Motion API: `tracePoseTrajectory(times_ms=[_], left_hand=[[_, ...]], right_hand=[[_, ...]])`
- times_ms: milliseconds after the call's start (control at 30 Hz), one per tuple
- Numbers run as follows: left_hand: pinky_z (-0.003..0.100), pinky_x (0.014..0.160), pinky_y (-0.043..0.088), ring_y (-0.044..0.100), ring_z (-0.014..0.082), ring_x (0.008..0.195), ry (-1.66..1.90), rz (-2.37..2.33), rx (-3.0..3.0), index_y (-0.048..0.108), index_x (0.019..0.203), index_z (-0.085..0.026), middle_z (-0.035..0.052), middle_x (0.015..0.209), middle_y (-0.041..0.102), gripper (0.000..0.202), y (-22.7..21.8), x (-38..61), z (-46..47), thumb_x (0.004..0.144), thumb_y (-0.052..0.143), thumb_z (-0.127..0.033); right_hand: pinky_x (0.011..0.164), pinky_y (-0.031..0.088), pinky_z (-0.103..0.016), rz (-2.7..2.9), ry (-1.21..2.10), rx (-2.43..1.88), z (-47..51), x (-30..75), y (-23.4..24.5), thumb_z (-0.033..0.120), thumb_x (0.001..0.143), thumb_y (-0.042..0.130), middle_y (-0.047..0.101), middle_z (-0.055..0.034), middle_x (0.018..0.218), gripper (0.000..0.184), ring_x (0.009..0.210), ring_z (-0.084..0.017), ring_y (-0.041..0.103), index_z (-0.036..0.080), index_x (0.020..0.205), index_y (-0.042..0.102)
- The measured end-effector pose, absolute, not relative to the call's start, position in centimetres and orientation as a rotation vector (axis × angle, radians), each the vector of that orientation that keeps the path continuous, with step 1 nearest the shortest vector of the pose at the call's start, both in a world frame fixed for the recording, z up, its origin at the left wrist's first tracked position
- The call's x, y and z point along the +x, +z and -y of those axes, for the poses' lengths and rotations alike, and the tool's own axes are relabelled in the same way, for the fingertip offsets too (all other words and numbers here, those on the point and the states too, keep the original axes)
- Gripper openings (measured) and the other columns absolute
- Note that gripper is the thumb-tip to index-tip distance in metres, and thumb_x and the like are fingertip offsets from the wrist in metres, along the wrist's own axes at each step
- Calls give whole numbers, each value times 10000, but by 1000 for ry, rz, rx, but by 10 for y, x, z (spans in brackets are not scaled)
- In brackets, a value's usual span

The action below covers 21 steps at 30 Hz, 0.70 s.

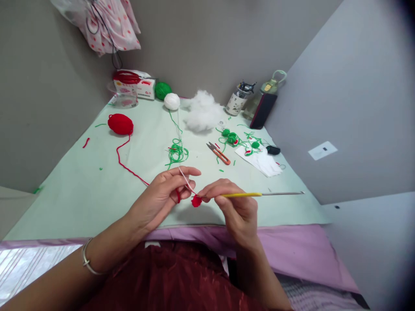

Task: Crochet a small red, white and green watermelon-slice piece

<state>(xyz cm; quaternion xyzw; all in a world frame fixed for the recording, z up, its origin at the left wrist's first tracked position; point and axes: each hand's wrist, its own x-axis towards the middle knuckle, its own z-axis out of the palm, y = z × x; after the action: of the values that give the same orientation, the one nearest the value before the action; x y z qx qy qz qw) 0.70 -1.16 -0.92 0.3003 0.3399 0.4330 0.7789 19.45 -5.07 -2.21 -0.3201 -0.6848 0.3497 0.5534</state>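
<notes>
My right hand (238, 207) is closed round a crochet hook (241, 195) with a yellow grip and a long metal shaft pointing right. At the hook's left end hangs a small red crochet piece (196, 201), close to my right fingertips. My left hand (165, 192) has its fingers curled, with a white yarn strand (184, 176) running over them to the piece. Red yarn (178, 195) loops round a lower finger of that hand. This yarn trails left to a red yarn ball (120, 124) on the table.
Orange-handled thread snips (218, 153), tangled green yarn (177, 153), a white yarn ball (171, 101) and fluffy stuffing (202, 111) lie beyond my hands. To the right are small green pieces (231, 138), white tissue (261, 160), a pen cup (237, 103) and a dark phone (263, 111).
</notes>
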Motion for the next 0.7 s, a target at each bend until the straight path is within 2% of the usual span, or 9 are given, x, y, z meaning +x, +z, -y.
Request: tracePoseTrajectory(times_ms=[167, 367, 533, 700], left_hand=[[152, 460, 271, 294, 52, 489, 890, -771, 675, 786, 919, -144, -81, 530, 424, 139, -8, 5, 7, 787, 742, -141], [177, 583, 439, 458, 73, 556, 845, -759, 748, 787, 942, -172, -42, 591, 549, 120, -6, 1, 9, 838, 728, -174], [225, 608, 519, 505, 95, 555, 789, -704, 710, 802, 947, -165, -28, 608, 584, 141, -10, 2, 8, 822, 760, -216], [192, 577, 505, 562, 99, 584, 780, -660, 638, 806, 934, -164, -1, 666, 644, 188, -9, 10, 11, 757, 827, -224]], right_hand=[[870, 574, -339, 1677, 843, -753, 49, 192, -27, 171, 1062, 550, 773, -32, 985, 205, 953, -165, 721, 243, 1093, 740], [859, 577, -337, 1636, 838, -752, 50, 188, -29, 199, 1055, 577, 773, -38, 955, 181, 947, -171, 717, 237, 1066, 753], [764, 610, -309, 1437, 1076, -608, 50, 185, -30, 260, 1055, 591, 792, -46, 980, 178, 823, -152, 722, 243, 1057, 768], [913, 613, -354, 1517, 996, -640, 50, 184, -25, 271, 1021, 656, 797, -56, 1048, 159, 1002, -187, 736, 263, 1038, 814]])
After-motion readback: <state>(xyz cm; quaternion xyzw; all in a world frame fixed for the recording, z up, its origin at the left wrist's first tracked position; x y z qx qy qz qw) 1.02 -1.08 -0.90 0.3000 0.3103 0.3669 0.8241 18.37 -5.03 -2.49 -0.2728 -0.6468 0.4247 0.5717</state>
